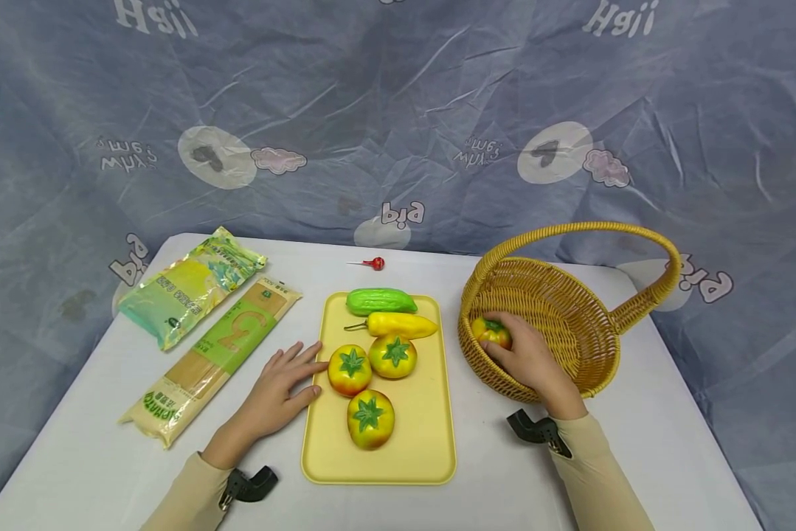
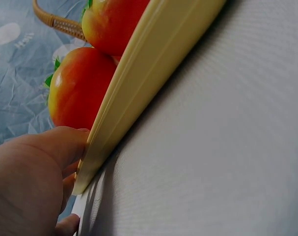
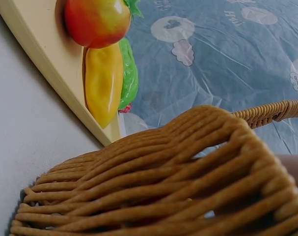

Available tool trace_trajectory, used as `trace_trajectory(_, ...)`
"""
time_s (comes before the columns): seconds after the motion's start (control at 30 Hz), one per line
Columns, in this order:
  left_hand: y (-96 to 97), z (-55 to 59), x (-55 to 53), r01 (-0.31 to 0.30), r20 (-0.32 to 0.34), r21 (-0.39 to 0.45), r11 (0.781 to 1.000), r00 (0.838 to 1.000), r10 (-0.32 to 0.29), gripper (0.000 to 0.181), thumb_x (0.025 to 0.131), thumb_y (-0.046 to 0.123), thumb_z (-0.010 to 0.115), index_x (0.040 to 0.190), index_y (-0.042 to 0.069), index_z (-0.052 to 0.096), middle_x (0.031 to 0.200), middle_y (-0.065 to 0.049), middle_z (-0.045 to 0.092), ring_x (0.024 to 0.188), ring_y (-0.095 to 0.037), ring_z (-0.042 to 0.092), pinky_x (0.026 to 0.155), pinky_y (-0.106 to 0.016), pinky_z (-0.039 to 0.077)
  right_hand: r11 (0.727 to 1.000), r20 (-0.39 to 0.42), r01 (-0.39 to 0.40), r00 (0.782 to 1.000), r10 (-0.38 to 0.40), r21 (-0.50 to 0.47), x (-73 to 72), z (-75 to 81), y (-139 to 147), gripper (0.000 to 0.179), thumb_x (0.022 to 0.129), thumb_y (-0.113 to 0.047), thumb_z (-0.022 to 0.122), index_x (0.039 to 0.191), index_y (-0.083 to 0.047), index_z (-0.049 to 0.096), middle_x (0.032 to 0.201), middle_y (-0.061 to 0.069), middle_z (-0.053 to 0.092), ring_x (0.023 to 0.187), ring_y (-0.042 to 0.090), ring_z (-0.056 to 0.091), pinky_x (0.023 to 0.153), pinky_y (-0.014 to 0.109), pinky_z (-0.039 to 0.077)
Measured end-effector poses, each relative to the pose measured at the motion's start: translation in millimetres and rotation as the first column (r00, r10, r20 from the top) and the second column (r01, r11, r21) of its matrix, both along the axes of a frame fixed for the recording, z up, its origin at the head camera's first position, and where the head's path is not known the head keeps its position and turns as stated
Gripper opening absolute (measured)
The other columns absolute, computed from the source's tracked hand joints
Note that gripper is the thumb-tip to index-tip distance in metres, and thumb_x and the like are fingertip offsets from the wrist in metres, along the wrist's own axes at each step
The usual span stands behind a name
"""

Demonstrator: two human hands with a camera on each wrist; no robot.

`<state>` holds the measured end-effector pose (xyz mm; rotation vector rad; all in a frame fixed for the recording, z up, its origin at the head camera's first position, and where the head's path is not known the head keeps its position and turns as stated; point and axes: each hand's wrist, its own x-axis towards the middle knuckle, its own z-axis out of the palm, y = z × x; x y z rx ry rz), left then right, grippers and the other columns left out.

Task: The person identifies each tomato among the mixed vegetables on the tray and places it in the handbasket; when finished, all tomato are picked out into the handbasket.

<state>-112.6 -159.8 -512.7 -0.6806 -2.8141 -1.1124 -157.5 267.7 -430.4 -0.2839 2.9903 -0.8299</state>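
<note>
Inside the left wall of a wicker basket [image 1: 557, 317], my right hand [image 1: 530, 354] curls its fingers over a yellow-and-red tomato [image 1: 493, 333] with a green leafy top. The basket's woven side hides that hand's work in the right wrist view. My left hand [image 1: 279, 391] lies with spread, fairly straight fingers along the left rim of a yellow tray [image 1: 417, 450], its index fingertip right by a tomato [image 1: 350, 371]. Two more tomatoes, one [image 1: 393, 357] behind and one [image 1: 371, 419] in front, sit on the tray. Behind them lie a yellow pepper [image 1: 403, 325] and a green cucumber-like vegetable [image 1: 381, 302].
On the table's left side lie a pack of noodles [image 1: 215, 358] and a green-yellow bag [image 1: 192, 287]. A red lollipop [image 1: 376, 263] is behind the tray. The basket's tall handle [image 1: 583, 227] arches over its opening. A grey-blue printed cloth [image 1: 371, 110] hangs behind the table.
</note>
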Motion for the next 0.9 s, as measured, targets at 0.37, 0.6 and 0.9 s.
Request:
trace_trajectory(0.37, -0.8, 0.0, 0.3, -0.002, 0.018, 0.001, 1.000, 1.000, 0.002, 0.039, 0.095, 0.025, 0.069, 0.133, 0.016, 0.068, 0.159, -0.011, 0.047, 0.151, -0.046, 0.033, 0.120, -0.072, 0.015, 1.000, 0.010, -0.007, 1.000, 0.007, -0.025, 1.7, 1.7, -2.3, 0.048, 0.094, -0.009, 0.070, 0.139, -0.006, 0.054, 0.131, 0.026, 0.059, 0.111, 0.040, 0.060, 0.089, 0.054, 0.050)
trace_trajectory(0.6, -0.5, 0.1, 0.3, -0.003, 0.017, -0.003, 1.000, 1.000, 0.003, 0.039, 0.096, 0.025, 0.069, 0.134, 0.016, 0.068, 0.159, -0.010, 0.047, 0.151, -0.046, 0.033, 0.120, -0.072, 0.015, 0.999, 0.015, 0.000, 1.000, 0.001, -0.041, 1.7, 1.0, -1.2, 0.050, 0.094, -0.011, 0.069, 0.141, -0.006, 0.052, 0.131, 0.024, 0.059, 0.109, 0.038, 0.060, 0.087, 0.051, 0.050)
trace_trajectory(0.9, -1.0, -0.5, -0.7, -0.001, 0.002, -0.010, 1.000, 1.000, 0.001, 0.039, 0.095, 0.026, 0.070, 0.133, 0.016, 0.068, 0.159, -0.011, 0.048, 0.150, -0.046, 0.034, 0.119, -0.073, 0.016, 0.999, 0.021, 0.013, 1.000, -0.012, -0.049, 1.1, 1.6, -1.4, 0.053, 0.095, -0.016, 0.069, 0.144, -0.007, 0.050, 0.133, 0.025, 0.059, 0.111, 0.040, 0.060, 0.088, 0.053, 0.050)
